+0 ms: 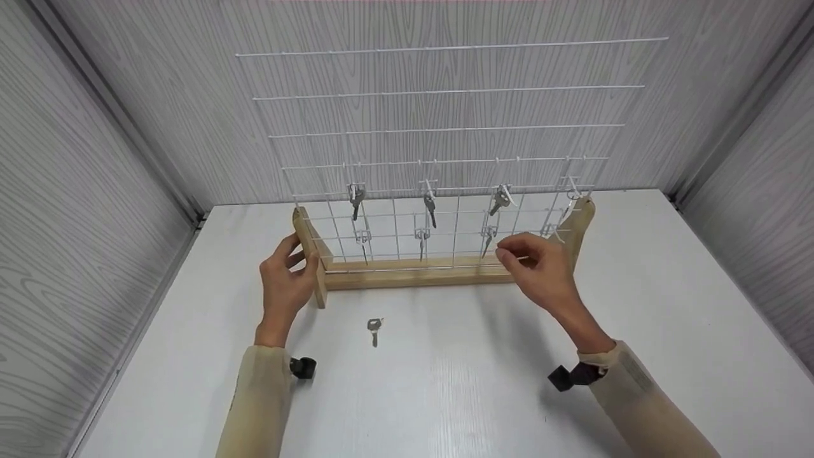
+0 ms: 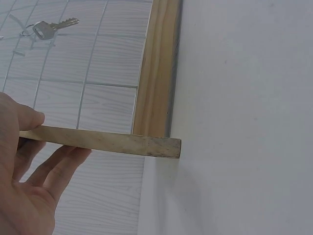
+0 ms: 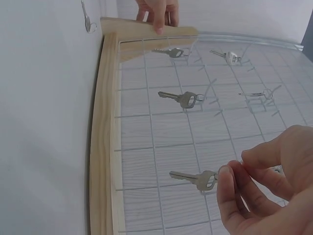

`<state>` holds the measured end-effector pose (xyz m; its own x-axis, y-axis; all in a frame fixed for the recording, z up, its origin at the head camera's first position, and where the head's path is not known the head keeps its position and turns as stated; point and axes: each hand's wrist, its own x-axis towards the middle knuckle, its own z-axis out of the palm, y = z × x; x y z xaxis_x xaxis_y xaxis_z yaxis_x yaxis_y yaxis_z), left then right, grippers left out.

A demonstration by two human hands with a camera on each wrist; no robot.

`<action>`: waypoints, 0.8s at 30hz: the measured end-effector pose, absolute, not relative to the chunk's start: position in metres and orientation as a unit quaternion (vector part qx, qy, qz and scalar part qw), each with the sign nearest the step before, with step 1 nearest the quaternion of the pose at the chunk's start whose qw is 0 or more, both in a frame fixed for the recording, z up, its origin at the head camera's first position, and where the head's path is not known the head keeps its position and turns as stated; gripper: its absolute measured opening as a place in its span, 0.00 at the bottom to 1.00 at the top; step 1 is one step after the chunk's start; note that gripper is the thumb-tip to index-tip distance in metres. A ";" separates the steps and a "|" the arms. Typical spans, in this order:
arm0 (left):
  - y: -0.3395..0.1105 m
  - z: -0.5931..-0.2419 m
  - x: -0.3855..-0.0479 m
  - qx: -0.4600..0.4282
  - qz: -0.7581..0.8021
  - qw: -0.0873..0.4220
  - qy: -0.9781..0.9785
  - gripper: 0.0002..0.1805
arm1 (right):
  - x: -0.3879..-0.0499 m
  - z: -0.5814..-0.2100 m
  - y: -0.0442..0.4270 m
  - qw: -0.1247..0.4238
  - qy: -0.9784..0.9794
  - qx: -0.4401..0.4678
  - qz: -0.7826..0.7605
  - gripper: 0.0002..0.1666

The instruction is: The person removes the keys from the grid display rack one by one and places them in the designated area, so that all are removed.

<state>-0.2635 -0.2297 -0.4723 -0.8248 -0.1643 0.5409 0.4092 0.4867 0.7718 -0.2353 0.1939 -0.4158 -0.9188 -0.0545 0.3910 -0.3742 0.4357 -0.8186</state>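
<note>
A white wire grid rack (image 1: 445,130) stands on a wooden base (image 1: 413,278), with small metal keys hanging from its hooks. My left hand (image 1: 289,273) grips the wooden side support (image 1: 310,248), thumb on one face and fingers on the other, as the left wrist view also shows. My right hand (image 1: 540,270) is at the lower row. Its thumb and fingertips pinch at the ring end of a key (image 3: 206,181); the fingers partly hide the ring and hook. One loose key (image 1: 374,331) lies on the table before the rack.
Other keys, such as an upper-row key (image 1: 430,210), hang along two rows of hooks. The lower hook (image 1: 553,232) at far right carries no visible key. Wood-patterned panels (image 1: 95,159) enclose the white table (image 1: 432,381) at back and sides.
</note>
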 end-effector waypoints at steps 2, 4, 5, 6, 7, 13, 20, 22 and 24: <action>-0.230 -0.472 -0.263 -0.078 -0.504 0.285 -0.811 0.26 | -0.239 -0.416 0.195 0.162 -0.828 0.131 0.521 0.07; -0.229 -0.472 -0.264 -0.082 -0.506 0.286 -0.810 0.26 | -0.243 -0.417 0.196 0.168 -0.824 0.132 0.524 0.07; -0.229 -0.472 -0.264 -0.083 -0.507 0.286 -0.809 0.26 | -0.245 -0.417 0.196 0.170 -0.824 0.132 0.524 0.07; -0.229 -0.471 -0.264 -0.084 -0.508 0.285 -0.808 0.25 | -0.247 -0.418 0.196 0.172 -0.824 0.130 0.523 0.07; -0.229 -0.471 -0.264 -0.086 -0.510 0.286 -0.807 0.25 | -0.249 -0.418 0.196 0.173 -0.826 0.128 0.521 0.07; -0.229 -0.472 -0.265 -0.086 -0.509 0.283 -0.808 0.26 | -0.258 -0.420 0.193 0.190 -0.844 0.112 0.489 0.09; -0.231 -0.472 -0.265 -0.087 -0.515 0.282 -0.805 0.25 | -0.265 -0.425 0.188 0.203 -0.844 0.115 0.483 0.09; -0.231 -0.472 -0.265 -0.087 -0.516 0.281 -0.805 0.25 | -0.266 -0.425 0.188 0.204 -0.843 0.114 0.485 0.09; -0.230 -0.472 -0.265 -0.087 -0.516 0.282 -0.804 0.25 | -0.267 -0.425 0.187 0.204 -0.843 0.113 0.485 0.08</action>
